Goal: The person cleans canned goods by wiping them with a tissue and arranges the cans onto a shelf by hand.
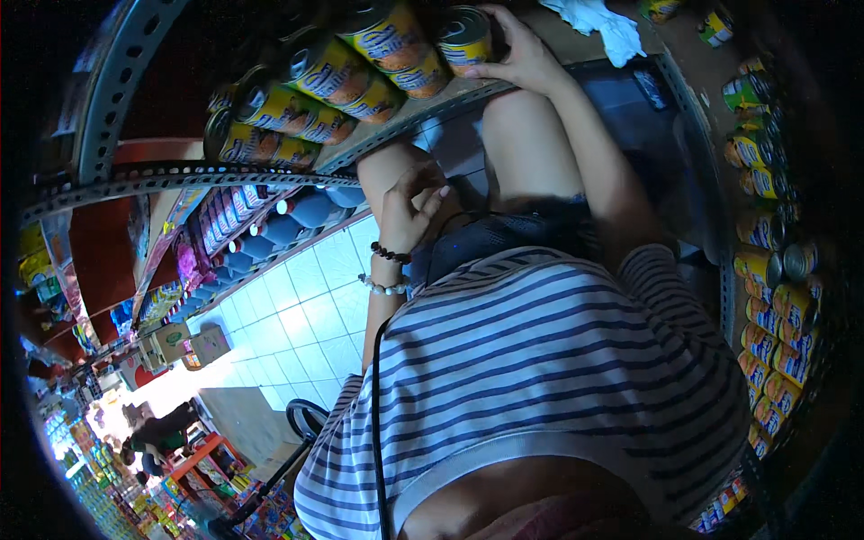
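My right hand (524, 61) is closed around a short yellow can (465, 38) at the front of the shelf (423, 112). Its thumb presses low on the near side, while a finger reaches behind the can's far side. Just left of it stand stacked yellow cans (393, 45) with orange food pictured on their labels. My left hand (409, 205) hovers by my left thigh, fingers loosely bent and thumb apart, with nothing visible in it. Dark beads (391, 255) and a paler bracelet (385, 286) circle that wrist.
A crumpled white cloth or bag (605, 27) lies on the shelf beyond my right hand. More cans (765, 270) line the right side. Perforated metal posts (115, 81) frame the shelves. Large bottles (310, 211) fill a lower shelf on the left. A person (162, 427) is far off, lower left.
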